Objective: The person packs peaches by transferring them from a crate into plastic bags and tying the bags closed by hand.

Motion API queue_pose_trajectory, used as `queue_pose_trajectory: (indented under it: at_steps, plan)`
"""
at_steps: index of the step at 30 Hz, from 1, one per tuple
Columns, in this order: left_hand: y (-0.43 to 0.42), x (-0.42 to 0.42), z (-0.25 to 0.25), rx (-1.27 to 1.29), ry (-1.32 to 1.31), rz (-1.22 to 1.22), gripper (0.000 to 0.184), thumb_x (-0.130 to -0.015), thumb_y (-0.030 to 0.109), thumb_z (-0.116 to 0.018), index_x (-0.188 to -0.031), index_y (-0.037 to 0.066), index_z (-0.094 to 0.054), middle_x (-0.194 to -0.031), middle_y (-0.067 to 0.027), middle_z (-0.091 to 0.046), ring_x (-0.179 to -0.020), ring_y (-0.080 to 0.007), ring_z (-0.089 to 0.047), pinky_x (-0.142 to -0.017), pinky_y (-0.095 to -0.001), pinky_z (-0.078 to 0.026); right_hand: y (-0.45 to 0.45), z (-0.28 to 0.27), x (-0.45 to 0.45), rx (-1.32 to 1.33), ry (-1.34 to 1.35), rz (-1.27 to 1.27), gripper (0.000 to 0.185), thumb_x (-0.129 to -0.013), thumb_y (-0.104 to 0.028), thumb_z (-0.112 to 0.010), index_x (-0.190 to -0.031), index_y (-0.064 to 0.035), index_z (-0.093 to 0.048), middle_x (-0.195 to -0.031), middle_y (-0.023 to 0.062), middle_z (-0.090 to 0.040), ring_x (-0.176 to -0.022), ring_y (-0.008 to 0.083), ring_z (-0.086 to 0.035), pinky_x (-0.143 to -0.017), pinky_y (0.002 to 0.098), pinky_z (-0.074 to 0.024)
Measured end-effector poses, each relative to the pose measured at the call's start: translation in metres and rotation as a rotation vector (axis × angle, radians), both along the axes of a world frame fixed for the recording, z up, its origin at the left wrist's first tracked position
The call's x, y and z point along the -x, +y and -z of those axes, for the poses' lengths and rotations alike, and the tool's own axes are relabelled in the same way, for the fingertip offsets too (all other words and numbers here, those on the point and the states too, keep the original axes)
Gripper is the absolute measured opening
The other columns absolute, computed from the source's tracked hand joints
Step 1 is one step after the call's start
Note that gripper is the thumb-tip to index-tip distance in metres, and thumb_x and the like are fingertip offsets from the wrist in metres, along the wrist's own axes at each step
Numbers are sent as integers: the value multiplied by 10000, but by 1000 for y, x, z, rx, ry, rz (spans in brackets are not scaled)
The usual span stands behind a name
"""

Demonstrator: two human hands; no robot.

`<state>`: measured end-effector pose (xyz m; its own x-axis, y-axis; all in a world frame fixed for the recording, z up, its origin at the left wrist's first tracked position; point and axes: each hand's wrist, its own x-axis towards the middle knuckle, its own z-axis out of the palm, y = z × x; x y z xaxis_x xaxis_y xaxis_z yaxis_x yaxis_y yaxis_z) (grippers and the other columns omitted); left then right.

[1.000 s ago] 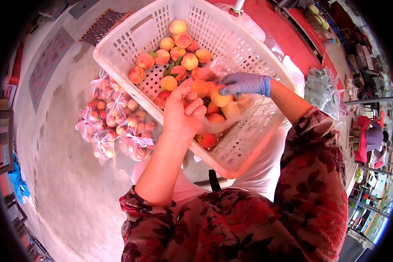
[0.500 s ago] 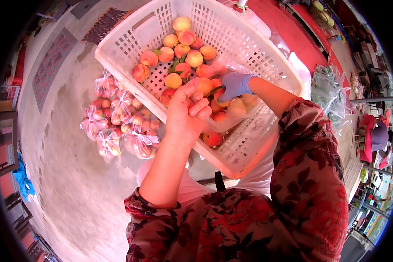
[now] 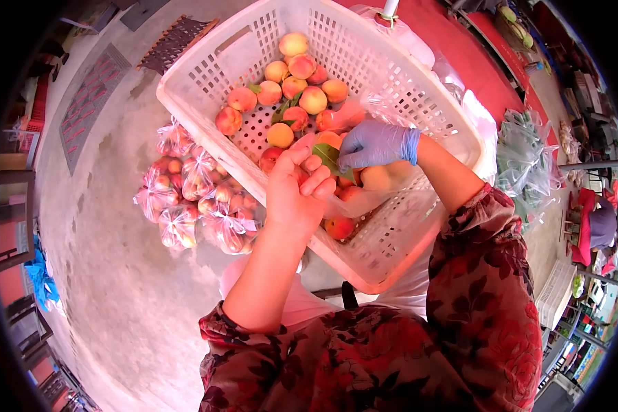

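Observation:
A white perforated crate (image 3: pixel 405 255) rests across the lap, with loose peaches (image 3: pixel 314 100) in its far part. My bare left hand (image 3: pixel 299 180) is closed on the edge of a clear plastic bag (image 3: pixel 408 180) that holds several peaches inside the crate. My right hand (image 3: pixel 378 145), in a blue-purple glove, is above the bag's peaches, its fingers pinched on a green leaf (image 3: pixel 331 158). Whether the leaf is joined to a peach is hidden.
Tied bags of peaches (image 3: pixel 199 175) stand on the concrete floor left of the crate. Empty plastic bags (image 3: pixel 522 154) lie at the right. A person in purple (image 3: pixel 603 225) sits at the far right. A dark mat (image 3: pixel 93 99) lies at upper left.
My right hand has let go of a yellow-orange peach in the bag and now has a green leaf at its fingertips. My left hand stays at the bag's edge; the view has shifted slightly.

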<state>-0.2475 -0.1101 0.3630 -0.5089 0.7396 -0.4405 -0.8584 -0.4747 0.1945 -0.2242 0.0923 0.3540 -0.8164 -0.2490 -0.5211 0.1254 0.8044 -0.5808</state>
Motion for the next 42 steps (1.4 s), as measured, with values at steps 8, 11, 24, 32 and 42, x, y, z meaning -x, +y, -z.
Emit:
queue_pose_trajectory:
  at_steps: [8,11,24,32,42]
  plan:
    - [-2,-1,-1,42,22,-2,285,-814,143,-471,-1090,75,-450,-668,33,-401,-452,-52,-293,-467,-211,-271,15,-19,0,376,-157,245,259,-831,-241,-557,-858,-2,-652,-789,37,-650,-704,88,-581,-667,226,-479]
    - [0,-1,0,52,13,-21,294,-810,133,-473,-1097,73,-454,-659,33,-392,-451,-55,-295,-461,-213,-274,27,-17,3,429,206,473,312,-799,-286,-611,-875,14,-646,-821,56,-648,-742,114,-589,-698,235,-480]
    - [-2,-2,0,44,42,38,222,-805,116,-452,-1006,32,-490,-691,5,-422,-478,-73,-336,-488,-222,-310,72,6,-9,-476,95,335,308,-763,-260,-578,-849,33,-619,-825,146,-630,-786,230,-619,-704,336,-492]
    - [-9,-29,-20,182,170,8,181,-811,159,-463,-870,-1,-525,-889,-69,-542,-761,-143,-479,-715,-320,-392,55,-53,-22,841,-40,736,275,-834,-219,-488,-829,24,-617,-575,23,-453,-526,124,-451,-484,244,-404]
    - [12,-46,-37,253,909,97,440,-799,284,-521,-1076,-58,-528,-539,39,-334,-468,-58,-256,-528,-223,-257,58,-85,-133,928,225,602,344,-844,-187,-403,-900,80,-612,-508,24,-464,-391,98,-380,-434,210,-363]
